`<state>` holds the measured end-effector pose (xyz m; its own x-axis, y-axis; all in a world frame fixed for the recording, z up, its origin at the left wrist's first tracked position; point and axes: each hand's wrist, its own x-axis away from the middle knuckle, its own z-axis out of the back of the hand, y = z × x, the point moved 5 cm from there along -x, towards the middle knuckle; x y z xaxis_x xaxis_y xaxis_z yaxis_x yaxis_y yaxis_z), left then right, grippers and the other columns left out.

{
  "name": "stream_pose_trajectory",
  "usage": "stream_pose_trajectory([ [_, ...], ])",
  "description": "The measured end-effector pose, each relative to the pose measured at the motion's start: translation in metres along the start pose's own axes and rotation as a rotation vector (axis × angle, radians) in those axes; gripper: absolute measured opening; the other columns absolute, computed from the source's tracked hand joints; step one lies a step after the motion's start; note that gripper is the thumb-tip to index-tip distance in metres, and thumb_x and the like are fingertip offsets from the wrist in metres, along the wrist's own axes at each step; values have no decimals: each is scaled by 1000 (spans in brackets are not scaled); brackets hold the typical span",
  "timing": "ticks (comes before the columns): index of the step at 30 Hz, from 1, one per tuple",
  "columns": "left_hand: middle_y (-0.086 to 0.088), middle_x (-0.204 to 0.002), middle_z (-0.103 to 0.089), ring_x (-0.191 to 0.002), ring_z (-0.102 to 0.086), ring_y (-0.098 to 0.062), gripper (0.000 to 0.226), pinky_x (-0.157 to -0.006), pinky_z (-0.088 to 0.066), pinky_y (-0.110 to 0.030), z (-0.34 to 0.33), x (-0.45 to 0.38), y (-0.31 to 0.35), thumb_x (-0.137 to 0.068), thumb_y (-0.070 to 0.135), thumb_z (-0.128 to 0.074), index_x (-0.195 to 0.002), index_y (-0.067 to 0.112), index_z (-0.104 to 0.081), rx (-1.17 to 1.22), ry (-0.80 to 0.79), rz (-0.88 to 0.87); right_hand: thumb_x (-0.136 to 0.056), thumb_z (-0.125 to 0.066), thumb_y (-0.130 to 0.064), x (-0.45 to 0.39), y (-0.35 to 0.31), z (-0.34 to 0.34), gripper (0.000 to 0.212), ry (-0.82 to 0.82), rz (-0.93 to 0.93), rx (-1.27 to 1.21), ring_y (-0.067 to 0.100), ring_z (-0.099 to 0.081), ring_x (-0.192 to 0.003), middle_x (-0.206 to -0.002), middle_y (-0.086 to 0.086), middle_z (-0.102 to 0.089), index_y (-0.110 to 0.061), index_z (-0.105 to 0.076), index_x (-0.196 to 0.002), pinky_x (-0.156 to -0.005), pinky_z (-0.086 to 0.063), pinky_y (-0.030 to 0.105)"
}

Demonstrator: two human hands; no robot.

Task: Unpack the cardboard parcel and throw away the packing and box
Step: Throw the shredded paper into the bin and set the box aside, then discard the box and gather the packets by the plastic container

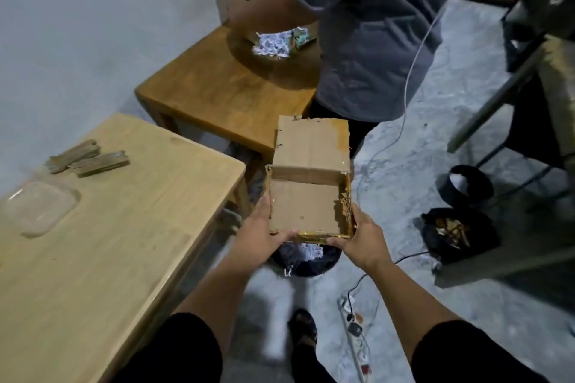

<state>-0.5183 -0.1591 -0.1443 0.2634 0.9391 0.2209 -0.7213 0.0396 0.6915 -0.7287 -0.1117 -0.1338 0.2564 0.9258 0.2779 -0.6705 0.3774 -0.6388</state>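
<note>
I hold an open, empty cardboard box [306,196] in both hands, its lid flap standing up at the far side. My left hand [259,235] grips the near left corner and my right hand [362,241] grips the near right corner. Directly beneath the box, a dark bin bag [306,260] on the floor holds white shredded paper [308,250]. On the light wooden table [124,242] to my left lie flat brown wooden pieces [88,158] and a clear plastic lid [39,208].
Another person [373,25] stands at a darker wooden table [224,90], handling a second box with shredded paper [273,45]. A black bag of brown scraps [452,233], a black bin [469,185], a power strip [356,336] and cables lie on the floor at right.
</note>
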Motion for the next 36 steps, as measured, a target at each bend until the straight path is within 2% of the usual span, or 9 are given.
stream_pose_trajectory([
  [4,-1,-144,-41,-127,-45,-20,100,-104,-40,-43,-55,-29,-13,-65,69,-60,-144,28,-14,34,-120,61,-62,-82,-32,-20,52,-7,90,-52,-98,1,26,-50,-117,-130,7,-53,-21,-33,-137,-100,-46,37],
  [8,-2,-137,-45,-121,-48,-20,100,-94,-48,-44,-89,-52,-21,-67,66,-66,-142,28,-13,26,-156,130,-61,-82,-31,-49,84,-18,85,-108,-138,3,26,-54,-112,-123,5,-57,-23,-37,-132,-95,-49,39],
  [13,-9,-154,-17,-138,-26,-29,96,-107,-34,-49,-113,-87,-18,-78,61,-56,-146,24,2,-66,-160,125,-68,-80,-27,-96,95,-30,91,-209,-114,-9,25,-43,-127,-139,5,-44,-21,-25,-141,-103,-36,30],
  [16,-11,-156,-5,-142,-14,-28,82,-113,-25,-41,-126,-109,-11,-91,43,-50,-147,10,1,-186,-174,124,-80,-68,-29,-121,93,-38,86,-272,-50,103,24,-29,-137,-151,6,-26,-16,-12,-145,-107,-28,27],
  [19,-14,-153,-17,-138,-23,-30,65,-109,-29,-39,-125,-122,-2,-94,29,-47,-145,8,-13,-243,-113,140,-86,-58,-29,-136,86,-42,74,-287,-8,215,25,-29,-137,-152,7,-24,-16,-15,-144,-105,-37,37],
  [23,-14,-148,-25,-136,-26,-27,57,-107,-32,-35,-114,-129,7,-96,30,-40,-143,7,-16,-402,-71,111,-92,-48,-30,-146,61,-43,62,-295,86,376,24,-24,-139,-152,7,-24,-13,-19,-143,-106,-37,37],
  [31,-18,-120,-53,-115,-48,-34,48,-100,-38,-37,-42,-139,37,-85,28,-53,-123,0,-47,-581,157,7,-95,-41,-30,-154,-40,-12,60,-221,391,517,22,-14,-143,-153,12,-20,-5,-16,-144,-115,-19,32],
  [34,-23,-137,-40,-131,-32,-36,56,-111,-25,-42,1,-137,46,-92,33,-38,-135,-2,-34,-656,211,27,-96,-38,-33,-155,-91,1,61,-205,464,543,22,-11,-144,-154,12,-16,-5,-13,-144,-116,-17,31],
  [36,-19,-136,-41,-128,-33,-33,58,-109,-26,-39,37,-132,52,-92,37,-39,-136,0,-30,-684,313,59,-96,-38,-33,-152,-126,10,61,-183,517,545,22,-9,-144,-154,12,-16,-5,-12,-144,-116,-16,32],
])
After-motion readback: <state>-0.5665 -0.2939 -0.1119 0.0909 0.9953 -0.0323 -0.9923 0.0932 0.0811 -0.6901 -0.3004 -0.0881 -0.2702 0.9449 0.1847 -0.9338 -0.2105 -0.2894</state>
